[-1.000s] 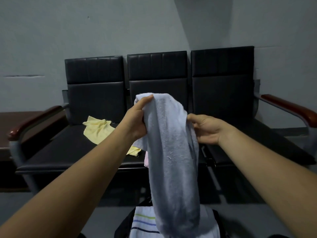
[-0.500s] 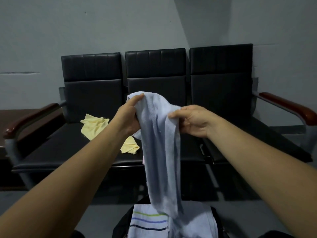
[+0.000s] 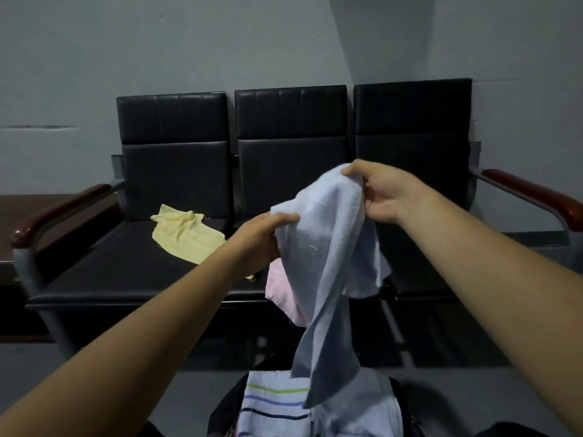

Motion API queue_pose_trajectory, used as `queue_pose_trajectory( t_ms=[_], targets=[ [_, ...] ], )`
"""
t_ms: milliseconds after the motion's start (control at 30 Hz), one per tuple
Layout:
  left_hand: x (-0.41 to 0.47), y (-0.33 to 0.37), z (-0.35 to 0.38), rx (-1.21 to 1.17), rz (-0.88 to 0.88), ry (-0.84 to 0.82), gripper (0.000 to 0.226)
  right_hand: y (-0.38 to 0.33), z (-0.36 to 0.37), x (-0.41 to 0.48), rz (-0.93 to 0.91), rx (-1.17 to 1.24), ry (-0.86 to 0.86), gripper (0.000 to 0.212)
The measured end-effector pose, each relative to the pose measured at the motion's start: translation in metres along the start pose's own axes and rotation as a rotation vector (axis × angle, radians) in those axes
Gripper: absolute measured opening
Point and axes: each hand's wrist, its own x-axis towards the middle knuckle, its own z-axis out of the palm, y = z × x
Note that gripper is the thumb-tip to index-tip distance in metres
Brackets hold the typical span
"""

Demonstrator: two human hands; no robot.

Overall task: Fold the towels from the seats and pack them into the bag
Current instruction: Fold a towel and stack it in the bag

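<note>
A light blue towel (image 3: 328, 263) hangs in the air in front of the black seats. My right hand (image 3: 383, 192) pinches its top corner, raised. My left hand (image 3: 263, 238) grips its left edge lower down. The towel's tail dangles over the open black bag (image 3: 405, 405) at the bottom, which holds a white striped towel (image 3: 271, 402). A yellow towel (image 3: 184, 233) lies crumpled on the left seat. A pink towel (image 3: 282, 291) shows on the middle seat's front edge, partly hidden behind the blue one.
Three joined black seats (image 3: 126, 269) stand against a grey wall, with wooden armrests at the left (image 3: 53, 216) and right (image 3: 533, 197) ends. A brown table (image 3: 12, 216) sits at the far left. Grey floor lies between the seats and the bag.
My right hand has taken the towel's top and lifted it to the right. My left hand has dropped lower along the left edge. The towel now spreads wider between them.
</note>
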Motion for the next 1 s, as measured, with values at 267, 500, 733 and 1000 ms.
queue_pose_trajectory(
  t_ms=[267, 500, 733, 1000],
  targets=[
    [-0.001, 0.023, 0.022, -0.212, 0.035, -0.036, 0.031, 0.031, -0.022, 0.003, 0.207, 0.167, -0.105, 0.052],
    [0.008, 0.032, 0.003, -0.093, 0.113, 0.109, 0.026, 0.044, -0.019, 0.009, 0.059, 0.046, -0.069, 0.037],
    [0.007, 0.035, -0.032, 0.256, 0.081, 0.241, 0.033, 0.035, -0.012, 0.013, -0.217, -0.140, 0.044, 0.023],
    [0.005, 0.032, -0.032, 0.205, 0.093, 0.076, 0.031, 0.024, -0.014, 0.011, -0.169, 0.106, -0.007, 0.032]
  ],
)
